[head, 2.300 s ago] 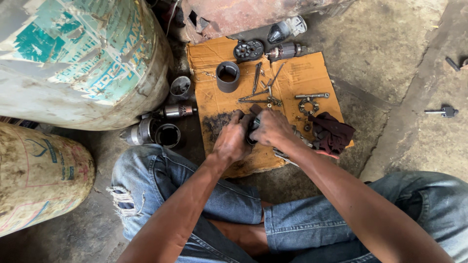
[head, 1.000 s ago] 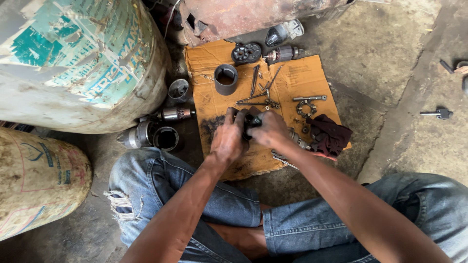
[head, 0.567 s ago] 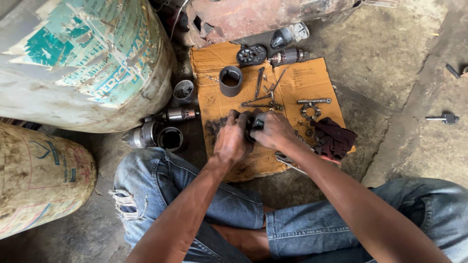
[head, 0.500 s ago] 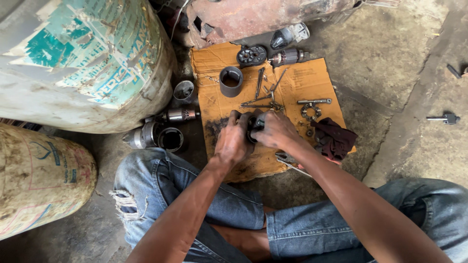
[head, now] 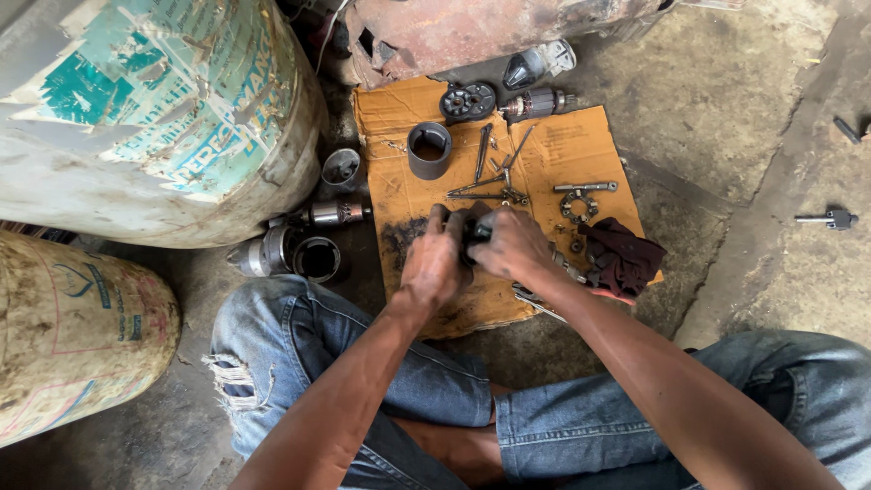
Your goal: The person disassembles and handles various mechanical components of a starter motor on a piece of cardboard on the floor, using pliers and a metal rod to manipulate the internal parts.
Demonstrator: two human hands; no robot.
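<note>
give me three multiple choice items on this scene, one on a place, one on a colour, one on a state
1. Where does the dark red rag lie?
A. on the right side of the cardboard sheet
B. on top of the big drum
C. on the person's knee

2. What colour are the person's trousers?
A. black
B. blue
C. green

3. How do the two hands stand?
A. both flat on the floor
B. one raised in the air
C. closed together around a small dark part

Answers: 1 A, the rag rests on the cardboard's right edge beside the metal parts. 2 B, they are worn blue denim, torn at one knee. 3 C, the left hand and right hand meet over the cardboard and grip the part between them.
</note>
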